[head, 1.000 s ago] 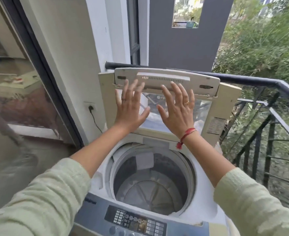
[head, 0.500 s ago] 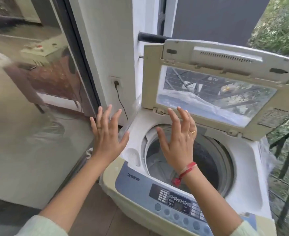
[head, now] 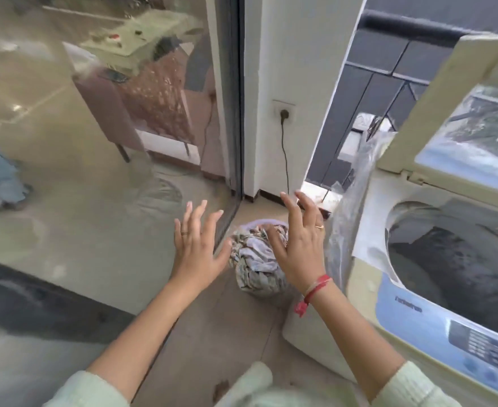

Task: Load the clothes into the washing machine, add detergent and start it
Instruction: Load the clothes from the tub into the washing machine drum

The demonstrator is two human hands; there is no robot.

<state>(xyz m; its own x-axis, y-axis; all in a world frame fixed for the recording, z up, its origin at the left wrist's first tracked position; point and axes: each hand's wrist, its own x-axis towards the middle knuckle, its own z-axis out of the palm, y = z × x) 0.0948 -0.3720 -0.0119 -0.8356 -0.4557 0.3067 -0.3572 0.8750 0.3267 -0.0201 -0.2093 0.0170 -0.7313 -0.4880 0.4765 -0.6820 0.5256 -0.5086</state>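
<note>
The left hand [head: 196, 245] is spreading its fingers wide and holding nothing, hovering just beside the clothes [head: 253, 265] on their glass-door side. The right hand [head: 299, 245] is likewise lying open and empty, fingers slightly bent, its thumb crossing in front of the fabric; whether it is touching cannot be told. Placed one on each side, the hands are probably framing the bundle to scoop it up whole.

The clothes are sitting bunched in a ball on the floor [head: 212, 333], seemingly in a lavender tub [head: 264, 222] whose rim is only just showing behind them. They are lying in the narrow strip between the glass door [head: 95, 171] and the washer [head: 388, 306], close to both.

The washer's lid [head: 418, 113] is standing raised and the drum [head: 453, 265] is gaping open and looking empty, so loading is not yet begun. No detergent is showing.

A plastic sheet [head: 347, 224] is hanging down the washer's near side, right by the right hand, and could be snagging a lift. A cord [head: 284, 160] is running down from the socket [head: 284, 113] behind the tub. Open room is lying upward and rightward, over the washer's rim.
</note>
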